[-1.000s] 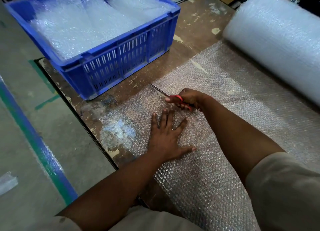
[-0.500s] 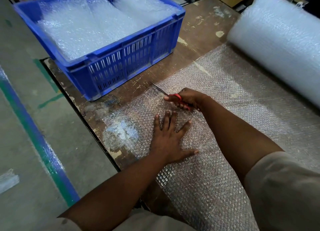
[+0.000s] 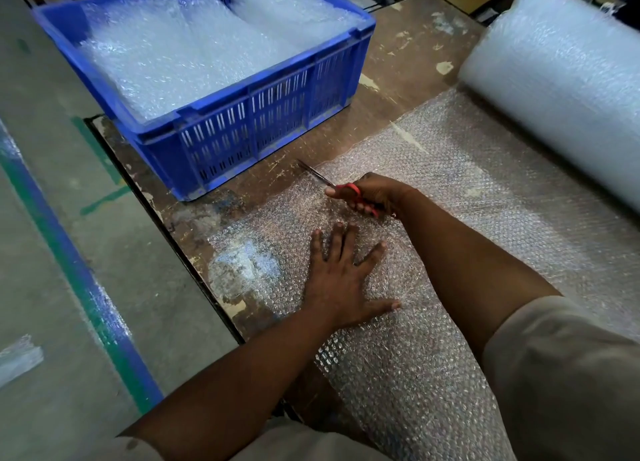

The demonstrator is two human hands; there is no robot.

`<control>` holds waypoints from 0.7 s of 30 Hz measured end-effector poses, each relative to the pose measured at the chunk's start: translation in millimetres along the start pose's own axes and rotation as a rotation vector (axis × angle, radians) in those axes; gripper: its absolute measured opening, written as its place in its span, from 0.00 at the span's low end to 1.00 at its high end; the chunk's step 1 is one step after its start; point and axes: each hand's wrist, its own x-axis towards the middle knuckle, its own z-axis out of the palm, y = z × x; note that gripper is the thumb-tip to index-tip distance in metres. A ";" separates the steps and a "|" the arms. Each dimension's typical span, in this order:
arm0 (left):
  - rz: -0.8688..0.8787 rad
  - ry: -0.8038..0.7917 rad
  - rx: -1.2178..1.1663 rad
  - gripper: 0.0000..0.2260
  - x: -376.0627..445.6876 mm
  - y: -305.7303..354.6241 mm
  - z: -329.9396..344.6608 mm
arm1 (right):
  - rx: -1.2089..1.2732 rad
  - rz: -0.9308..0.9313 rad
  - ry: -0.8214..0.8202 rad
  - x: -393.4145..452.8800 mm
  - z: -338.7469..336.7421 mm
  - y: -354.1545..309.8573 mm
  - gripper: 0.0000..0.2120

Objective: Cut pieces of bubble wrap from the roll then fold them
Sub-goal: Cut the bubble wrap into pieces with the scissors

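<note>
A big roll of bubble wrap [image 3: 561,86] lies at the right of the brown table, and its sheet [image 3: 485,197] is unrolled across the table toward me. My left hand [image 3: 343,277] presses flat on the sheet's left part, fingers spread. Just beyond it my right hand [image 3: 370,194] grips red-handled scissors [image 3: 332,183]. Their blades point away to the left and reach the sheet's far edge.
A blue slotted crate [image 3: 242,138] holding folded bubble wrap pieces stands at the table's far left. The table's left edge [image 3: 180,232] drops to a grey floor with a blue and green stripe [image 3: 86,287]. Cardboard lies beyond the table.
The scissors and my right hand have stayed at the sheet's far edge, with the blades slightly further out. My left hand keeps pressing the same spot. The view has shifted a little.
</note>
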 end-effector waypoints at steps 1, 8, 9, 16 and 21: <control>0.001 0.002 0.000 0.49 0.1 0.0 0.0 | -0.001 0.001 -0.001 0.4 0.5 -1.4 0.28; 0.016 0.047 0.001 0.50 -1.7 -0.3 0.6 | 0.010 0.009 -0.040 5.0 1.3 -11.7 0.26; 0.015 0.049 -0.001 0.50 -2.0 -0.3 0.5 | 0.010 0.011 -0.042 4.5 1.3 -13.8 0.25; 0.013 0.047 -0.017 0.50 -1.9 -0.2 1.2 | 0.035 0.005 -0.062 -6.3 -3.6 -25.1 0.25; 0.013 0.029 -0.002 0.50 0.4 0.1 3.3 | 0.145 -0.027 0.058 -34.7 -18.1 -19.6 0.24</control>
